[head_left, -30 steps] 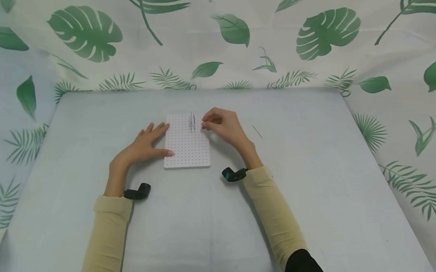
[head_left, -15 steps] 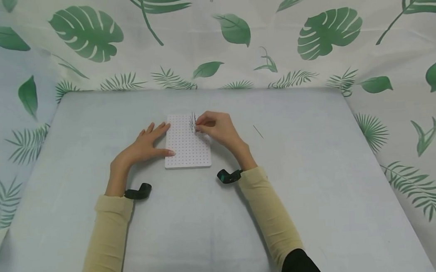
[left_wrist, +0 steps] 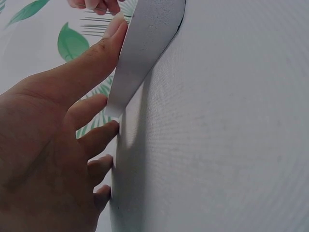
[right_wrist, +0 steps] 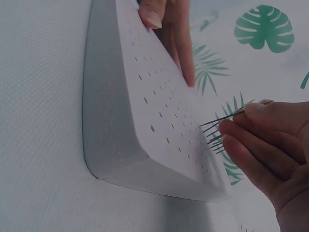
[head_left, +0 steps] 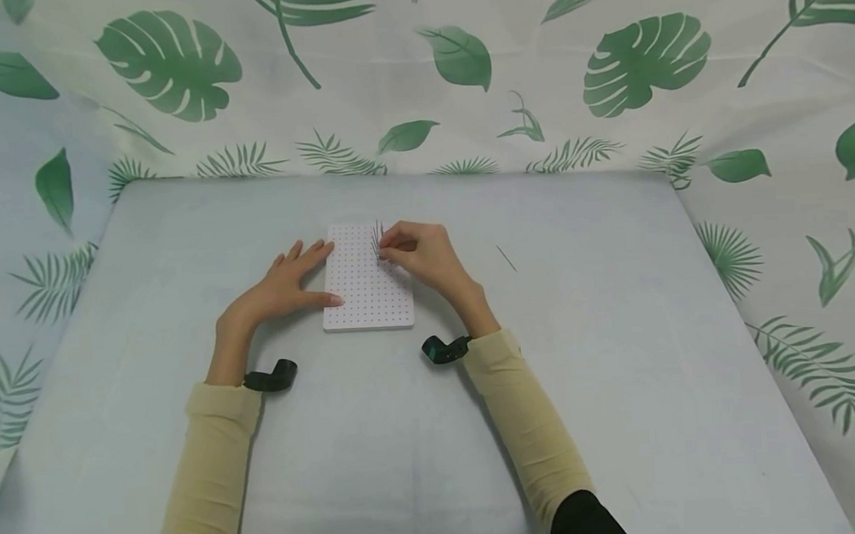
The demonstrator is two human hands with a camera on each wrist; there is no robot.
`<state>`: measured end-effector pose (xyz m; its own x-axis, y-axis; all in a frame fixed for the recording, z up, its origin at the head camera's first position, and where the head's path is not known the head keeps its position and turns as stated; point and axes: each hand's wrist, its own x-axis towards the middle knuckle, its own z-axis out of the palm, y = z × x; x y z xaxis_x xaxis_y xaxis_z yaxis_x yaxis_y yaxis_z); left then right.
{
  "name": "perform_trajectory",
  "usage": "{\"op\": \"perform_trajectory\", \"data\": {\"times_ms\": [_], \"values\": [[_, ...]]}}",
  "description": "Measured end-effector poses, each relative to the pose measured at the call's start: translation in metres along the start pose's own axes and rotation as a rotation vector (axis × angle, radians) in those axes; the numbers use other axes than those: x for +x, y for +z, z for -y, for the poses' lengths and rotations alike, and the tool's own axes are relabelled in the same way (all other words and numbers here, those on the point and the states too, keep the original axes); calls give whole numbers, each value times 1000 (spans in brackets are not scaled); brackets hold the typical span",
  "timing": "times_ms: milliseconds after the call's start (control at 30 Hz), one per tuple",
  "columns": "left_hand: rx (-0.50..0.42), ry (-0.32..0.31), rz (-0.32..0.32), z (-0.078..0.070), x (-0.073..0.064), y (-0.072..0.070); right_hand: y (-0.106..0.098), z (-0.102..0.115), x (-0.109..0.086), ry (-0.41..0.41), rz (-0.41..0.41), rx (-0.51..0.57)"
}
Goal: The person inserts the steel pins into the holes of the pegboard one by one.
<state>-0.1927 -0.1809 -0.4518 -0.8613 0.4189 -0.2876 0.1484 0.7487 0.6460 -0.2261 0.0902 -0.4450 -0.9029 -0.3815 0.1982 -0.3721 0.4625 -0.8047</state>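
Note:
A white perforated board (head_left: 368,307) with a grid of small holes lies on the table. Several thin dark needles (head_left: 375,239) stand upright in its upper right part. My right hand (head_left: 430,259) pinches one thin needle (right_wrist: 223,118) between thumb and fingertips; in the right wrist view its lower end meets the board's face beside the standing needles. My left hand (head_left: 275,294) steadies the board's left side, fingers spread and thumb resting on the top near the edge. Another loose needle (head_left: 506,258) lies to the right of my right hand.
The board rests on a pale cloth-covered table (head_left: 625,369). A leaf-patterned sheet (head_left: 401,72) hangs behind and at the sides. Black wrist cameras (head_left: 272,377) sit on both wrists, low over the table.
My right hand has moved left from the board's right edge to the standing needles, carrying the pinched needle. My left hand and the board hold nearly still.

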Motion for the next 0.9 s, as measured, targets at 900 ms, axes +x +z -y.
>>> {"op": "perform_trajectory", "data": {"times_ms": [900], "values": [[-20, 8, -2, -2, -1, -1, 7, 12, -3, -40, 52, -211]]}}
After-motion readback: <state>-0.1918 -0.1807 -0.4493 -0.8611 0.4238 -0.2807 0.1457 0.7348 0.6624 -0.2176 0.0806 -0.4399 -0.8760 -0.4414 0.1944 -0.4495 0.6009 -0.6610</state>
